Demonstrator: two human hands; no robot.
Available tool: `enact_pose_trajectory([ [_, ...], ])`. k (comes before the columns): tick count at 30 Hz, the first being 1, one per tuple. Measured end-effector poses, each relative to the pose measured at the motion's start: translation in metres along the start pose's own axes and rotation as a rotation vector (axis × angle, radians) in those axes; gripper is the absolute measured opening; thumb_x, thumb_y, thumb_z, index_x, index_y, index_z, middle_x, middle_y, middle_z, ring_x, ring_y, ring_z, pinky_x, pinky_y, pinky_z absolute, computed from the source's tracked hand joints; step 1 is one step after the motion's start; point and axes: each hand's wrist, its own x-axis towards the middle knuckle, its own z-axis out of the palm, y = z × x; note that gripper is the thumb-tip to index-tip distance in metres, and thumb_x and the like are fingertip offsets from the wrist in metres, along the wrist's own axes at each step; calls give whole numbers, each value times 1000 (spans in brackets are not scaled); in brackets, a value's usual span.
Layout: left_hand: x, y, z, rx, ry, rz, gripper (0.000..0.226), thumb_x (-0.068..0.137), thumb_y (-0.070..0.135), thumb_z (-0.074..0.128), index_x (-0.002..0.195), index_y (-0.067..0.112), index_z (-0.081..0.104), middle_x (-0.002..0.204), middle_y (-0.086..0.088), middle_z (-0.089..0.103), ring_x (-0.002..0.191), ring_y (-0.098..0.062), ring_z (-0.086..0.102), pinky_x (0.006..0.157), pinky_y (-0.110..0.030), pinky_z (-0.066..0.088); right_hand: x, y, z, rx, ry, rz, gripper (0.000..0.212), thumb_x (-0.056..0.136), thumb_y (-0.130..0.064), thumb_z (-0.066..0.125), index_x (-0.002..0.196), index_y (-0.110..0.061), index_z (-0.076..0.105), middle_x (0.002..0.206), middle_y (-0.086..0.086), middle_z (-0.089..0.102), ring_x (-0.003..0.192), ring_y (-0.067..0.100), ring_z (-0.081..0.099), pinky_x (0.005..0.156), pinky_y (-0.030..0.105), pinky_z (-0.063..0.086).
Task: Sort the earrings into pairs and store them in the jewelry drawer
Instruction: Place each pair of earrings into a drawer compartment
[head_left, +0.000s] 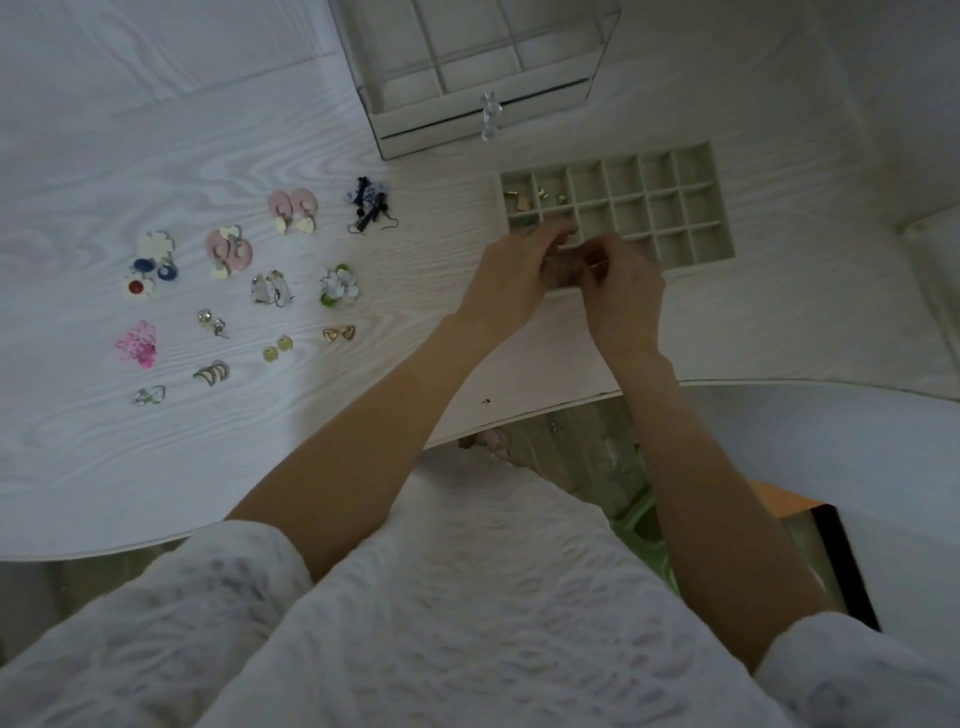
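White wood-grain table (218, 156) with a curved near edge; a clear jewelry box (478, 78) stands at the far side. The divided drawer tray (675, 208) lies on the table to the right, with small gold earrings (540, 195) in its far-left compartments. Paired earrings (239, 291) lie in rows to the left. Both forearms reach forward; left hand (511, 275) and right hand (621, 291) meet over the tray's near-left corner, fingertips pinched together on a small item too hidden to identify, so each grip is narrow.
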Motion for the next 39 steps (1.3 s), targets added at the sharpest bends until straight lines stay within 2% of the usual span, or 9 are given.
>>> enact_pose_trajectory([
  [5,-40,-18,-33,239,311,175,17,90,14,55,101,9,67,92,-4,70,82,-21,62,73,-28,50,-16,-30,11,-5,6,-326,17,92,-14,51,104,-10,63,97,8,66,83,22,60,70,28,45],
  [7,-68,-38,-56,319,429,109,15,88,14,57,98,10,67,87,-1,70,79,-20,59,73,-26,45,-25,-51,27,1,-90,-449,17,90,-12,53,104,-9,63,97,9,65,84,23,60,70,28,45],
  [10,-101,-78,-83,419,431,-153,30,81,12,60,110,8,61,98,-8,65,90,-29,55,82,-30,39,-29,-79,56,-2,-276,-536,25,87,-11,58,113,-8,60,104,11,60,93,27,57,72,35,48],
  [15,-104,-110,-112,415,195,-476,59,80,6,63,134,2,41,125,-25,48,111,-39,45,92,-37,36,-13,-123,104,-75,-539,-544,52,83,-14,65,131,-10,46,126,12,47,110,27,46,78,35,46],
  [20,-80,-110,-123,422,45,-529,38,84,10,59,120,3,54,117,-23,52,102,-36,53,82,-39,39,0,-138,133,-124,-550,-517,43,77,-13,66,117,-7,55,118,14,48,100,29,51,72,33,45],
  [27,-83,-112,-117,332,62,-481,25,82,8,61,107,4,60,104,-20,60,91,-33,57,73,-28,35,-5,-136,129,-98,-492,-498,25,82,-15,64,103,-4,56,107,15,53,89,28,53,65,28,33],
  [32,-86,-111,-109,218,122,-443,21,81,6,61,102,5,61,100,-15,63,90,-28,60,77,-31,45,-8,-128,117,-76,-439,-469,24,88,-20,58,106,-7,53,102,11,60,90,25,55,67,31,40],
  [37,-80,-86,-106,20,237,-398,21,82,8,66,102,9,64,98,-9,66,81,-16,62,68,-14,47,-15,-116,84,266,-387,-277,26,84,-16,66,109,-10,59,91,9,70,81,19,65,76,36,54],
  [39,-72,-68,-100,-36,240,-314,21,82,9,67,103,9,67,97,-7,68,79,-14,63,71,-10,49,-16,-106,61,365,-341,-210,26,84,-15,67,109,-10,60,90,6,70,78,12,65,76,28,55],
])
